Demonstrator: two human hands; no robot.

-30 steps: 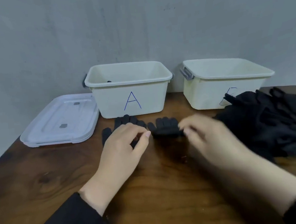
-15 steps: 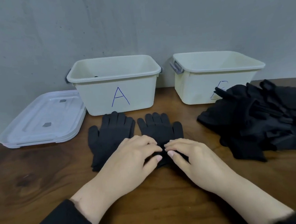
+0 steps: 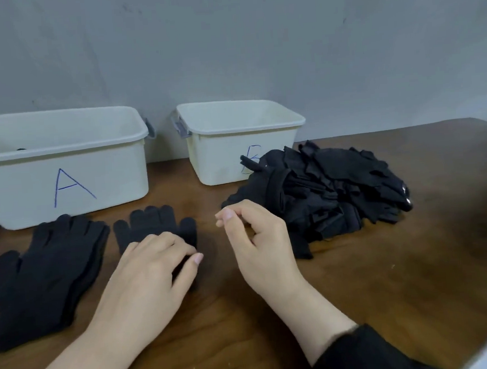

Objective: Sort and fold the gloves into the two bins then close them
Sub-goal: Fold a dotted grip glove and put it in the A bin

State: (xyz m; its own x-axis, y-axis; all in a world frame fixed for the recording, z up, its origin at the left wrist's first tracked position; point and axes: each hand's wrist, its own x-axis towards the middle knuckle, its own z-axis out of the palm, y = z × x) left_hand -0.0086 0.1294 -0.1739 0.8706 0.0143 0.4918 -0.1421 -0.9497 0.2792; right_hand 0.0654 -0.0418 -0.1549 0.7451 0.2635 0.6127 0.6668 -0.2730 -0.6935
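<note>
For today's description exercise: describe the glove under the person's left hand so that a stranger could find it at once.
Start at the bin marked A on the wooden table. Two black gloves lie flat in front of it. The wanted glove is the right-hand one, alone in having the left hand resting on it.

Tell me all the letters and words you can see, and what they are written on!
"A": written in blue on the front of the left bin.
A second blue letter stands on the front of the right bin, but the pile of black gloves covers part of it, so it cannot be read for sure.
No other words, numbers or signs can be seen.
</note>
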